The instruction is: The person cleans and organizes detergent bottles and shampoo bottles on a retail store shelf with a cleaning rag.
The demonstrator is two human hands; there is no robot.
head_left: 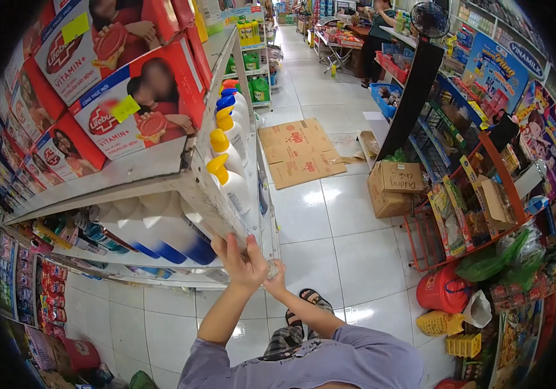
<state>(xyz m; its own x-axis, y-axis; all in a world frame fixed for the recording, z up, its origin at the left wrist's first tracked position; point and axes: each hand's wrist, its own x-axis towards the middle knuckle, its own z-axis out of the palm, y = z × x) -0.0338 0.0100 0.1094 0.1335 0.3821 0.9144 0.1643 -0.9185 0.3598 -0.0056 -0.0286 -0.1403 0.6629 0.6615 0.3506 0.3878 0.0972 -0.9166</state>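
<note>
L hand [244,259] was raised at shelf edge [216,201] — grip on anything couldn't be told. R hand [277,280] was pressed just beside it, near white bottles [229,185]; grip unclear.

Bright, even shop light; glare patches gleam on the floor tiles [330,253]; heavy fisheye bending, black corners, faces on boxes blurred.

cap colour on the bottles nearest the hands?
Yellow caps on the nearest white bottles; blue ones further along. Head view, the only one.
</note>
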